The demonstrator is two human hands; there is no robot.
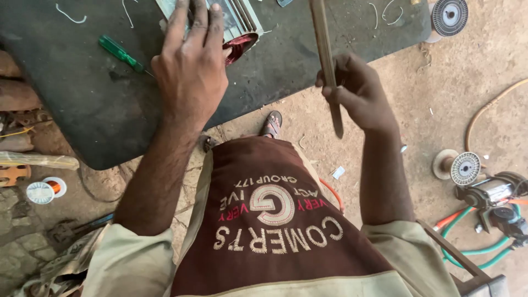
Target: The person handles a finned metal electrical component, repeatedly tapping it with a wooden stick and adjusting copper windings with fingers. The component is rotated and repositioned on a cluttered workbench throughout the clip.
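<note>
L hand [192, 66] flat on motor stator [236, 27]; R hand [355, 91] grip closed on metal bar [325, 60].

Short beige sleeves, dark maroon vest front with embroidered lettering, strapped sandal [271, 124] on one foot

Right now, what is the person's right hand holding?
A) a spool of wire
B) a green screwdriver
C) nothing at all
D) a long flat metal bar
D: the right hand is closed around a long flat metal bar held nearly upright, while the green screwdriver lies untouched on the dark table beside the left hand.
</note>
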